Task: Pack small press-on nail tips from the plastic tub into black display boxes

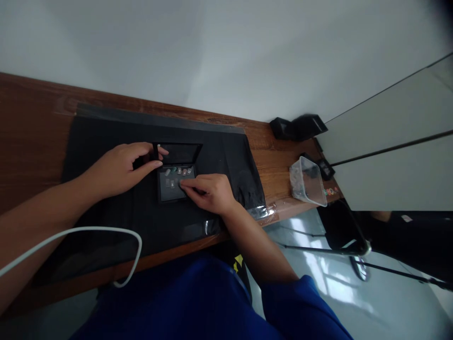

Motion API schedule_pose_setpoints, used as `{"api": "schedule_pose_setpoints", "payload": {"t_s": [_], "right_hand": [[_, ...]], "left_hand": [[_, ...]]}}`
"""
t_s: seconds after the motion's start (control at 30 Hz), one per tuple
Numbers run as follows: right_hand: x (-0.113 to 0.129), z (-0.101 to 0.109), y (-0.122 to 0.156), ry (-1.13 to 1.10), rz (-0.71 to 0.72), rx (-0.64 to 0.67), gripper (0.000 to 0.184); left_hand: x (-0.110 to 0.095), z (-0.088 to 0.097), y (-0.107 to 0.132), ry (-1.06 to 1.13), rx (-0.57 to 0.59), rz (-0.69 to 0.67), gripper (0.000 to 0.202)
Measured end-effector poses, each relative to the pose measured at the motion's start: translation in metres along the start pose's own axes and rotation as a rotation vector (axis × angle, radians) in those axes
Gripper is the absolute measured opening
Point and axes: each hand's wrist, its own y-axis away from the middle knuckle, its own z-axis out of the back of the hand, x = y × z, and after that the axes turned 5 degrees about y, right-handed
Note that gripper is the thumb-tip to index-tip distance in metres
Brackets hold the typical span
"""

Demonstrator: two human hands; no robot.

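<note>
A small black flat case (pixel 168 194) lies on the black mat (pixel 215 151), its framed lid (pixel 181 153) tilted up at the back. Inside sit several small clear, pinkish and green stone-like pieces (pixel 179 171) in rows. My left hand (pixel 122 165) grips the left edge of the lid, thumb in front and fingertips behind it. Over the right part of the case, my right hand (pixel 214 191) has thumb and index finger pinched together among the pieces. Whatever lies between those fingertips is too small and hidden to make out.
A clear plastic tub (pixel 300 182) stands at the right end of the wooden table (pixel 272 167). Black boxy objects (pixel 297 127) sit behind it by the wall. A white cable (pixel 106 229) loops over my left forearm. Dark chair parts (pixel 339 226) stand at right.
</note>
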Motion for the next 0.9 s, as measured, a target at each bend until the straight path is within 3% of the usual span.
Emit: {"api": "schedule_pose_setpoints", "payload": {"t_s": [0.1, 0.37, 0.9], "right_hand": [[0.002, 0.0002, -0.0013, 0.015, -0.025, 0.034, 0.027], [0.0041, 0.0026, -0.0019, -0.003, -0.023, -0.029, 0.028], [0.0106, 0.0051, -0.0017, 0.076, -0.074, 0.034, 0.029]], "left_hand": [[-0.0001, 0.0006, -0.001, -0.008, 0.005, -0.003, 0.054], [-0.0044, 0.0019, -0.0003, -0.018, 0.013, 0.028, 0.056], [-0.0028, 0.0024, 0.0001, -0.007, 0.005, 0.021, 0.055]]}}
